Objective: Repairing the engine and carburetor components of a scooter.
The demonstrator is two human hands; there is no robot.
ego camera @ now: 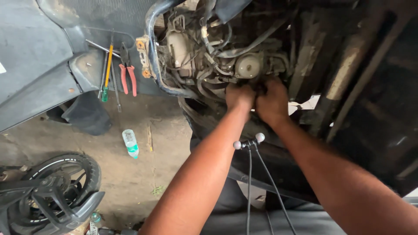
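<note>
Tools are lying at the left on the grey body panel (pixel 35 56): a yellow-and-green screwdriver (pixel 107 69) and red-handled pliers (pixel 128 74), both untouched and well apart from the hands. Below them a small plastic bottle (pixel 130 143) is lying on the concrete floor (pixel 143 174), and a wheel (pixel 61 178) is showing at the lower left corner. Moving right, the engine (pixel 209 56) is sitting fully exposed, its covers already off, with hoses and cables hanging loose around a round metal part (pixel 248 65). Just under that part the left hand (pixel 239 95) is pressing in, its fingers curled tight around something I cannot make out among the hoses. Touching it on the right, the right hand (pixel 272 100) is gripping in the same spot, fingers clenched and hidden against the engine's underside. Judging by this, the stripping-down looks done and the work on the part itself is under way, with reassembly left. A dark frame (pixel 348 65) is filling the right side.
</note>
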